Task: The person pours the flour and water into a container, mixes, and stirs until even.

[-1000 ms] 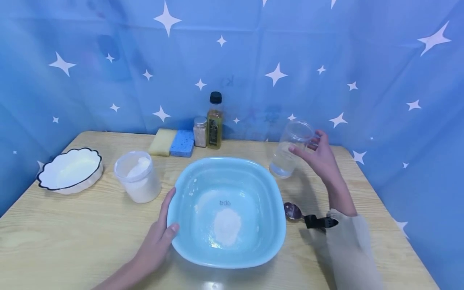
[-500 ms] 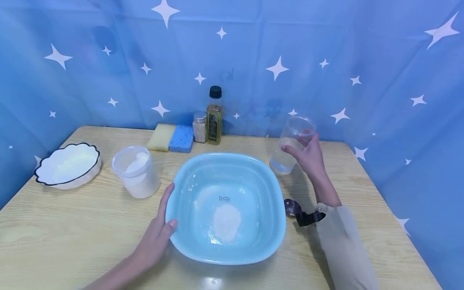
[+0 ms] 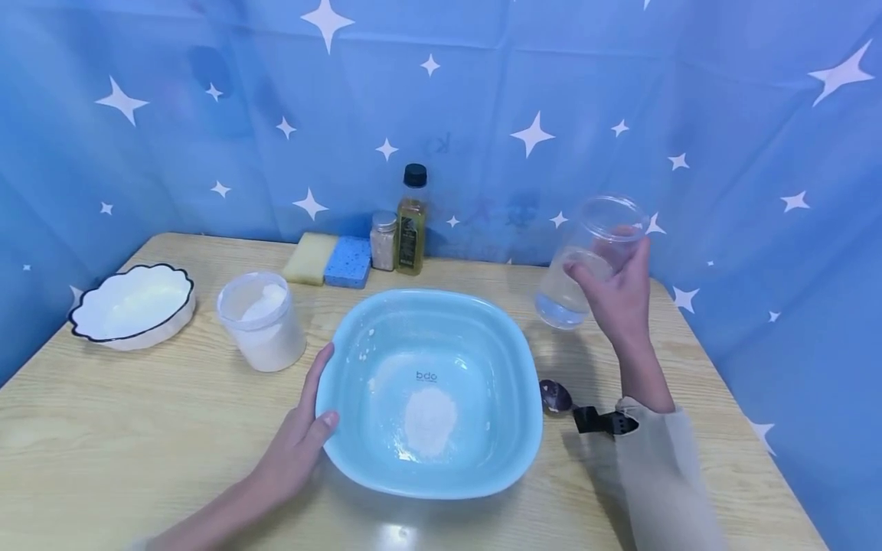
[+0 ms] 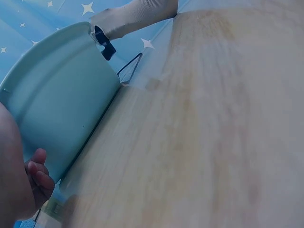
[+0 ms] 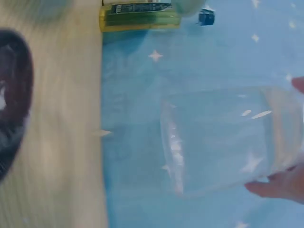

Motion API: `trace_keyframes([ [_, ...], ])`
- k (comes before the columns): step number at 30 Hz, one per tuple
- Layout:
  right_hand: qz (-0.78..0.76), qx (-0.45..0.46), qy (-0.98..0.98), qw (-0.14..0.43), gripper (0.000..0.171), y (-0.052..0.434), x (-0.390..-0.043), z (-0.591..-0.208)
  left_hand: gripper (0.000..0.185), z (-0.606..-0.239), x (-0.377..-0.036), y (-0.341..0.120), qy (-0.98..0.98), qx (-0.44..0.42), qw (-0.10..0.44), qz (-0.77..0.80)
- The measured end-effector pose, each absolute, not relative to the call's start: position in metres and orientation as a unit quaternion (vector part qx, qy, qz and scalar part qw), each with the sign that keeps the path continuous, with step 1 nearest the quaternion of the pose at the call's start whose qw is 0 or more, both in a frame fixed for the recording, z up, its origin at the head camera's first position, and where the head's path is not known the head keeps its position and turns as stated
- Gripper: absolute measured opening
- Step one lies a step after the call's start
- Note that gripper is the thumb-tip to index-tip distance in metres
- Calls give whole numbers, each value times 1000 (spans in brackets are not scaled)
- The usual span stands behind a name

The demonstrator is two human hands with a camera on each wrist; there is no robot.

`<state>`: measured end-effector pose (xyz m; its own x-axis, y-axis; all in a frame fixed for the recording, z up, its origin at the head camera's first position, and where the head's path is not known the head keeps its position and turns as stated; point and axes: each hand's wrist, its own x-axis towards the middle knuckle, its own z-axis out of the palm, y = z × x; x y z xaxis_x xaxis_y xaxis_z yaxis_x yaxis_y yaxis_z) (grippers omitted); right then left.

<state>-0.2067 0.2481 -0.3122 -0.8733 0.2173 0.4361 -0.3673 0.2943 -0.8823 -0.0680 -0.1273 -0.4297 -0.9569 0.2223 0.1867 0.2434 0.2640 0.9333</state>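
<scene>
Both hands (image 3: pixel 296 451) (image 3: pixel 616 295) busy: left resting flat-fingered against the rim of the pale blue plastic basin (image 3: pixel 430 394), right gripping the clear plastic jar (image 3: pixel 586 256) aloft above the tabletop (image 3: pixel 138 428), best tipped slowly over the basin.

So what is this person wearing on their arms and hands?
Both hands are bare: no gloves, and no rings that I can see. The right arm has a loose beige sleeve reaching the wrist, with a small black strap or clip at its cuff. The left forearm shows no sleeve in view.
</scene>
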Motion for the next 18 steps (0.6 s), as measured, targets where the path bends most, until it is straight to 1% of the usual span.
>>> trace_keyframes([
  [5,579,91,-773,241,67,245,-185,-295,72,-430,-67,-129,-798,-138,4,-586],
  [9,534,143,-799,236,70,245,-166,-284,73,-431,-67,-130,-798,-141,4,-586],
  [14,463,223,-831,213,75,251,-148,-279,72,-430,-68,-129,-795,-149,7,-588],
  [18,404,275,-845,217,79,259,-138,-276,69,-429,-70,-128,-788,-165,14,-593],
])
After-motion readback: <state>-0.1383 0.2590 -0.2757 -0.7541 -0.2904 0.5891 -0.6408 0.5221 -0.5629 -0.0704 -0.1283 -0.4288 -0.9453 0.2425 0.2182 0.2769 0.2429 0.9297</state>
